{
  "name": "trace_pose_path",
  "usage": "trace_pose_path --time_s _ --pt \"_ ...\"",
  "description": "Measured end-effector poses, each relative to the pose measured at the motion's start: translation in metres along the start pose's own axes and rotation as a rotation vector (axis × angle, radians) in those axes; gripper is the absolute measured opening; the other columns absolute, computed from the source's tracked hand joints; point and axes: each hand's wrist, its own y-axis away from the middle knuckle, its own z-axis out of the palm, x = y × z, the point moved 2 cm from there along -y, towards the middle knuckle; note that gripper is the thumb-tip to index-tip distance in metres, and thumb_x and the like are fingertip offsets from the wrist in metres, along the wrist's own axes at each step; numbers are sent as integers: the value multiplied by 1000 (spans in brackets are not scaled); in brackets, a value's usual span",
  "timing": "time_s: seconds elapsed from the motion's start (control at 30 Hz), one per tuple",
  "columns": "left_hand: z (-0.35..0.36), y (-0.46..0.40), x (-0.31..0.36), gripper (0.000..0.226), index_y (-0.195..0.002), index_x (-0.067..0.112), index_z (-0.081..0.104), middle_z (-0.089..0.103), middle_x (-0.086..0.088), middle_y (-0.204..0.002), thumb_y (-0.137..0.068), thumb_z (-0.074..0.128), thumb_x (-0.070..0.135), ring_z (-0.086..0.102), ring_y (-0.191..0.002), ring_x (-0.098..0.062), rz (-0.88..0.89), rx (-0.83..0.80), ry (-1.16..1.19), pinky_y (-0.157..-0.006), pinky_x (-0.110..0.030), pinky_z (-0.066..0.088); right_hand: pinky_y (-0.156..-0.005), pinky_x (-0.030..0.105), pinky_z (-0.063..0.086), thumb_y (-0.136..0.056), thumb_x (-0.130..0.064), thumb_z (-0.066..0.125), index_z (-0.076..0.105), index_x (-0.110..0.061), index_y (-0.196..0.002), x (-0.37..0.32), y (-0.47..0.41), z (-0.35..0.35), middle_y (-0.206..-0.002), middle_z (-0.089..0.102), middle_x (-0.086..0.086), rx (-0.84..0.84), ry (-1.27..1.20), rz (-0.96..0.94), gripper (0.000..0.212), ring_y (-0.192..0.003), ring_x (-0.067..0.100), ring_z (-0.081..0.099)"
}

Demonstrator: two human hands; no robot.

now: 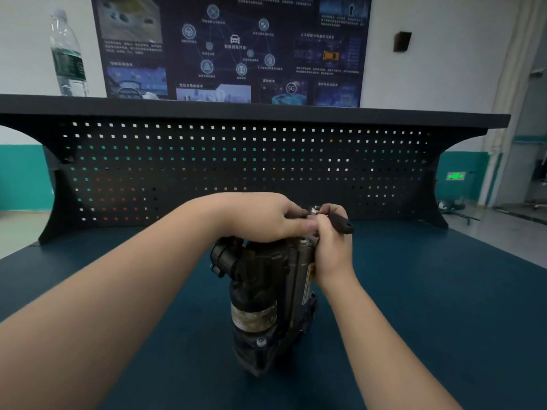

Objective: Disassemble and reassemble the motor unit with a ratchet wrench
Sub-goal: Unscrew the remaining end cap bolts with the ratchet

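Observation:
The dark motor unit [263, 294] stands upright in the middle of the blue table [444, 306]. It has a black plastic body, a worn cylindrical motor and a silver metal side. My left hand [263, 217] lies over its top with curled fingers meeting the wrench head. My right hand [331, 238] grips the ratchet wrench [340, 221], whose black handle sticks out to the right. The wrench's silver head shows between my two hands at the top right of the unit. The fastener under it is hidden.
A black perforated back panel [236, 161] with a shelf stands along the table's far edge. A clear water bottle [67, 54] sits on the shelf at the left. A dark poster [231, 45] hangs on the wall behind.

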Motion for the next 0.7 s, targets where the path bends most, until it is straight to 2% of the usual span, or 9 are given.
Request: trace_pose_path --time_s 0.07,0.17,0.23,0.3,0.37,0.43,0.57,0.63,0.7 --pt "3 0 1 51 -122 20 64 63 -2 -127 -98 32 53 55 -121 -19 -39 74 90 -104 -32 39 -55 27 41 -69 -22 55 47 -17 -81 4 0 -1 -72 51 1 19 -6 1 16 -64 14 50" --pt "12 -6 3 43 -102 9 65 66 -5 -111 -103 35 39 61 -102 -21 -46 186 134 -95 -34 43 -64 33 46 -83 -37 63 51 -20 -78 10 5 -4 -70 57 -2 131 66 -27 22 -68 13 56" --pt "19 -9 2 29 -92 17 54 55 0 -99 -103 35 36 52 -91 -17 -35 224 205 -82 -27 42 -66 30 47 -95 -48 52 54 -21 -75 2 8 -13 -61 60 -7 296 121 -137 33 -64 8 58" --pt "22 -9 -2 27 -90 21 49 49 3 -94 -103 33 39 47 -86 -14 -37 245 287 -83 -28 43 -60 27 43 -100 -50 36 58 -19 -76 -15 8 -28 -50 57 -6 394 -7 -223 45 -53 9 55" --pt "24 -10 -7 28 -88 23 44 44 3 -91 -102 30 42 41 -84 -14 -48 255 356 -86 -35 42 -47 21 37 -99 -54 28 65 -17 -76 -41 9 -43 -45 55 -3 309 -205 -266 58 -41 13 48" --pt "25 -10 -9 27 -88 23 41 40 3 -92 -102 29 43 37 -85 -14 -55 267 394 -78 -33 35 -43 18 32 -96 -55 33 68 -16 -66 -64 14 -47 -44 55 2 176 -325 -248 60 -34 15 40" --pt "26 -3 -14 27 -88 22 44 40 2 -93 -102 31 41 38 -84 -12 -53 302 444 -64 -18 32 -37 14 26 -87 -37 59 62 -17 -49 -77 25 -30 -38 47 0 -21 -376 -58 43 -27 8 31" --pt "25 1 -14 28 -87 22 47 41 3 -92 -102 31 41 41 -83 -11 -61 318 454 -63 -14 34 -37 15 25 -90 -31 56 61 -19 -48 -74 29 -23 -37 46 0 -69 -394 -14 44 -27 7 29" --pt "25 4 -13 28 -85 21 46 41 2 -89 -101 34 40 41 -81 -12 -77 319 474 -69 -22 36 -37 16 26 -95 -28 51 62 -19 -48 -72 31 -17 -39 46 0 -91 -432 11 49 -28 7 29"
